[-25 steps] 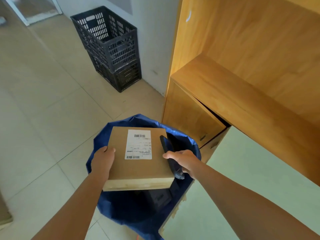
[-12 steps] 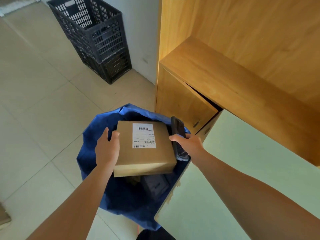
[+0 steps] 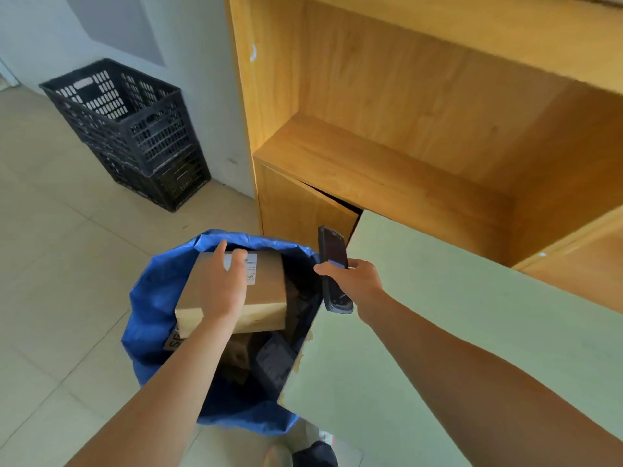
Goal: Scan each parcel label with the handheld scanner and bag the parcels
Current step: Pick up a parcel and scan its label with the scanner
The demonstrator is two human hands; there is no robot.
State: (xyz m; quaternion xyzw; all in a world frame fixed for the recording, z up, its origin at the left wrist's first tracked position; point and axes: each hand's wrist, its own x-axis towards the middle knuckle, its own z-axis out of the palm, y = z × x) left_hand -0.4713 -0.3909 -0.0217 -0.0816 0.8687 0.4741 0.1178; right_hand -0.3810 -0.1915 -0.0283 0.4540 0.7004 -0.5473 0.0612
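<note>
The left hand [image 3: 224, 291] lay flat, fingers spread, on the box [image 3: 266, 294] inside the blue bag [image 3: 151, 298]; the right hand [image 3: 354, 281] gripped the scanner [image 3: 332, 254] beside it. Bagging looked underway; next, likely release and fetch another parcel.

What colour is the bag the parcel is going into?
Blue: the bag is a crinkled plastic sack, clearest in the head view.

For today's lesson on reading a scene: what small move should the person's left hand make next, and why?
Probably lift the left hand off the cardboard parcel. The parcel already sits inside the mouth of the blue bag on other items, and the right hand holds the scanner aside.
</note>
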